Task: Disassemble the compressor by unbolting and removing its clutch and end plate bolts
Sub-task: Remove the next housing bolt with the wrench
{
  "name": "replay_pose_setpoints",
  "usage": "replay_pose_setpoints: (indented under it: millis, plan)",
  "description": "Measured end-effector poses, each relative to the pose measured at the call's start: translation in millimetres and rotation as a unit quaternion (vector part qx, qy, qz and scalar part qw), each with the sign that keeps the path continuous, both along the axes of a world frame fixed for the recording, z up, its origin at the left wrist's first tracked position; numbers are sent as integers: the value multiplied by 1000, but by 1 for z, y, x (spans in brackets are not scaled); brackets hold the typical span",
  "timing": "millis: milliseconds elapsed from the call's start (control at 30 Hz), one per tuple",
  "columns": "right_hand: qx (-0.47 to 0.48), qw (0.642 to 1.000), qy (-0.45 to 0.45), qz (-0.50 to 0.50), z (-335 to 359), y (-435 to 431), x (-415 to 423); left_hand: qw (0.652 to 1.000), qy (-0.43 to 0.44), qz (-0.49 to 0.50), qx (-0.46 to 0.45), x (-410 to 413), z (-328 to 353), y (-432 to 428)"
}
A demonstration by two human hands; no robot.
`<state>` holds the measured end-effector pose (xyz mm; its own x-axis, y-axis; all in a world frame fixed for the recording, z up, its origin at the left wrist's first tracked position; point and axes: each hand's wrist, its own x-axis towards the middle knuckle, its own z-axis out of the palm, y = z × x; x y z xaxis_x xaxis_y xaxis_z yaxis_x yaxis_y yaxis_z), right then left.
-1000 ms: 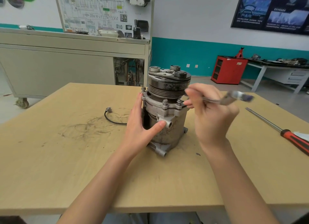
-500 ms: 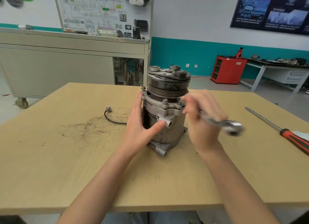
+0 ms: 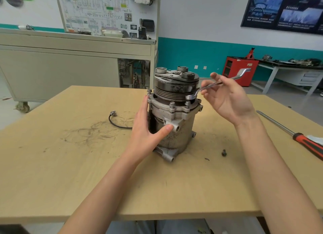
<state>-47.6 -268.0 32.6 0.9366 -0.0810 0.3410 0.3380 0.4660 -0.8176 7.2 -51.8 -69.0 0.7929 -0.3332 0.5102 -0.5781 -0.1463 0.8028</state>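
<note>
Grimy cast-metal compressor [image 3: 174, 128], stood upright mid-way across the scuffed pale wooden table [image 3: 70, 172], under two hands.

Cylindrical body, dull grey; dark grooved clutch pulley [image 3: 176, 88] on top; hex bolts [image 3: 172, 104] standing round the flange. Left hand [image 3: 148, 134] lay flat against its left side, fingers straight, thumb pressed on the front port boss. Right hand [image 3: 227, 100], palm up, pinched the shank of a bright steel ring wrench [image 3: 211, 84], ring seated on a right-hand flange bolt. The handle pointed up and away; half a second earlier it had slanted low towards the near right. Nearby: one loose dark bolt [image 3: 224, 153], a black wire [image 3: 118, 125], an orange-handled screwdriver [image 3: 304, 141].
</note>
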Motion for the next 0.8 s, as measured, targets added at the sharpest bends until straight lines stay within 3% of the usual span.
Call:
replay_pose_setpoints:
  millis: [67, 133, 200, 267, 367, 400, 467, 667, 800]
  plan:
    - [-29, 999, -19, -37, 12, -2, -18, 1000, 0, -1, 0, 0, 0, 0]
    - [-125, 981, -57, -135, 24, 6, -33, 1000, 3, -2, 1, 0, 0, -1]
    - [-266, 919, -116, -265, 29, 21, -44, 1000, 5, -1, 3, 0, 1, -1]
    - [-396, 816, -201, -369, 25, 40, -52, 1000, 4, -1, 4, -1, 2, 0]
    - [-565, 591, -348, -459, 8, 62, -53, 1000, -2, 5, 5, -1, 1, 0]
    - [-601, 531, -371, -469, 2, 68, -51, 1000, 0, 7, 5, -1, 1, 0]
    - [-643, 462, -377, -480, -8, 77, -47, 1000, 5, 7, 6, -1, 1, 0]
    - [-644, 414, -371, -526, -21, 91, -38, 1000, 6, 0, 8, 0, 1, -1]
    - [-630, 422, -371, -536, -26, 92, -38, 1000, 4, -5, 4, -1, 1, -1]
